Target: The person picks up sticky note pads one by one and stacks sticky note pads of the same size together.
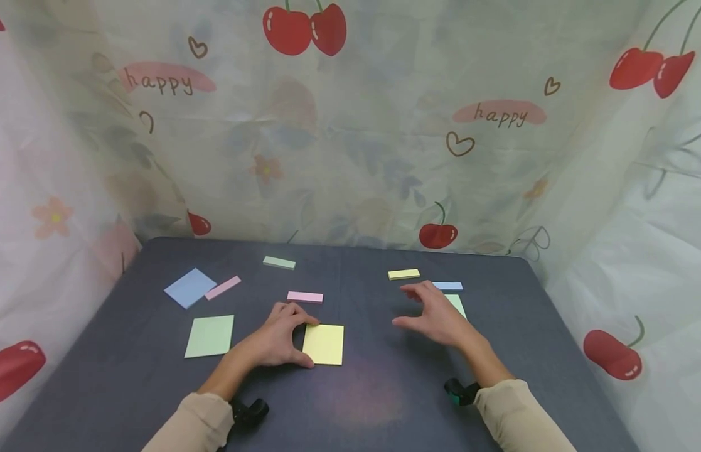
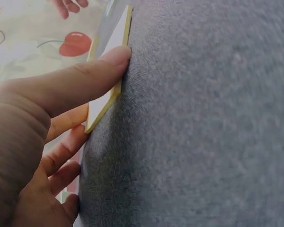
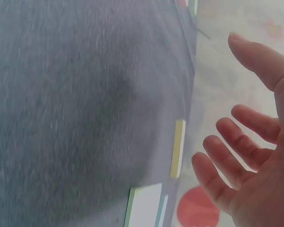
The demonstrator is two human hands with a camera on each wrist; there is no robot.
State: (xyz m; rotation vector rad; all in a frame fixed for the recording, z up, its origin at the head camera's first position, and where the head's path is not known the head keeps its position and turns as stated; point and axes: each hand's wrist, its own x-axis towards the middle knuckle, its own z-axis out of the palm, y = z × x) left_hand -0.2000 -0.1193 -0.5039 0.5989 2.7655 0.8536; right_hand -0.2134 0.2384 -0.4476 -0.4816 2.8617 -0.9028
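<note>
A square yellow sticky note pad [image 1: 326, 345] lies on the table near the middle. My left hand [image 1: 278, 339] holds it by its left side, thumb at the near edge and a finger at the far edge. In the left wrist view the thumb presses on the rim of the pad [image 2: 104, 101]. My right hand [image 1: 435, 315] hovers above the table to the right, thumb and fingers spread apart, holding nothing. Partly behind it are a light green pad [image 1: 456, 304] and a narrow blue strip pad [image 1: 449, 286]. A narrow yellow strip pad [image 3: 178, 149] lies just beyond its fingers.
On the left lie a blue square pad [image 1: 189, 288], a green square pad [image 1: 210, 336] and a pink strip [image 1: 223, 287]. Another pink strip [image 1: 305, 297] and a pale green strip [image 1: 279, 262] lie beyond my left hand. A printed curtain [image 1: 350, 144] surrounds the dark table [image 1: 395, 414].
</note>
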